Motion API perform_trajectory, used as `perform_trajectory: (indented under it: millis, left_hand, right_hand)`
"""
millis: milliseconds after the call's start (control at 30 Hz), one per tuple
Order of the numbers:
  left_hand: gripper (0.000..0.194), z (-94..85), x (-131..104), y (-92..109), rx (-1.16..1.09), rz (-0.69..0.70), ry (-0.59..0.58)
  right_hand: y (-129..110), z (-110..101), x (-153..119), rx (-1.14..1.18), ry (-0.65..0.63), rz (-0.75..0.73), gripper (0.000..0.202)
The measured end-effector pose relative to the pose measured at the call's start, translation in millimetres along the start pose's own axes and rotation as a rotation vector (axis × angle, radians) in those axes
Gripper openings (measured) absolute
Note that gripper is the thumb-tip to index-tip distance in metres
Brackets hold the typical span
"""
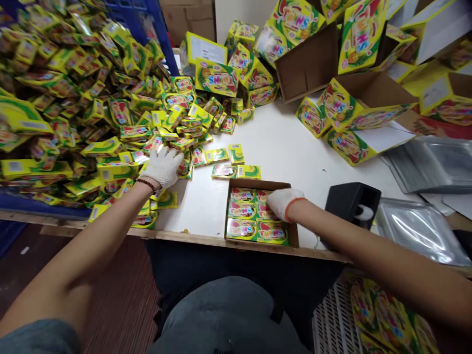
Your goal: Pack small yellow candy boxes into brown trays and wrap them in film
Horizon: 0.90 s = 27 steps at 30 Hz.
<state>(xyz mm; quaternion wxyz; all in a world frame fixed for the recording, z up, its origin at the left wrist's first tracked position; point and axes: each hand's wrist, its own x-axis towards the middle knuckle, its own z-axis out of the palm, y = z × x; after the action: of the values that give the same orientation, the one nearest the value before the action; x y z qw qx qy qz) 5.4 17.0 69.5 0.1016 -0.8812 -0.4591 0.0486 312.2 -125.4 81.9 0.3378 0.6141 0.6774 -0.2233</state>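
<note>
Carton (294,237): open-topped, right at the near edge of the bench (206,206), with small packs (241,209) laid face up in two columns; a tug toward the body could, I'd judge, tip it off that edge.
Right hand (282,203): gloved, bent down over the carton's right column and covering part of it; fingertips hidden, so pinching or just resting, I cannot tell. Pressing off-centre could cock a pack out of line.
Black block (339,204): just beyond the right forearm, and a wide elbow could knock it.
Clear trays (416,231): glossy, farther right; they look ready to slide if bumped.
Left hand (162,166): gloved, palm down, fingers slightly spread at the heap's border; whether it grips a pack beneath, I cannot tell.
Loose packs (249,172): between the two hands, behind the carton, easily swept aside by a low sleeve or wrist.
Heap (73,69): packs piled high on the left; drawing from its foot could start a slide.
Display boxes (356,39): tilted and overlapping at the back; one nudge might topple several.
</note>
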Motion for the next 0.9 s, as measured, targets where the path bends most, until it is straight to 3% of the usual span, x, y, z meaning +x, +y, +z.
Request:
perform_trajectory:
  millis: [133,233,333,467,533,600,700,800,867,900]
  left_hand:
    - [0.049,1.4,2,-21,0.022,-0.002,-0.085]
    - [0.038,-3.8,4,-15,-0.079,-0.031,-0.027]
    - [0.048,-15.6,-2,14,-0.28,-0.014,0.097]
    - [0.062,-32.0,-19,78,-0.503,0.165,0.312]
    - [0.06,-37.2,-24,108,-0.562,0.257,0.373]
    - [0.06,-40.6,-25,130,-0.627,0.279,0.402]
    - [0.042,-44.9,-19,143,-0.783,0.219,0.299]
    - [0.018,-47.7,-11,147,-1.104,0.049,0.185]
    - [0.024,-47.9,-8,152,-1.422,-0.081,0.207]
    - [0.03,-47.5,-8,155,-1.583,-0.118,0.22]
  right_hand:
    - [-12,20,6,0.051,0.111,0.002,0.037]
    - [-9,22,10,0.059,0.104,-0.054,0.034]
    - [2,11,7,0.169,0.127,-0.096,0.026]
    - [8,-13,-6,0.765,0.432,-0.178,0.034]
    - [7,-20,-11,0.994,0.449,-0.255,0.037]
    - [7,-22,-14,1.08,0.459,-0.336,0.03]
    - [11,-19,-17,1.004,0.739,-0.492,0.019]
    - [12,-13,-19,1.026,1.052,-0.457,0.03]
    - [8,-6,-16,1.172,1.097,-0.362,0.035]
    - [5,-3,-14,1.25,1.049,-0.342,0.034]
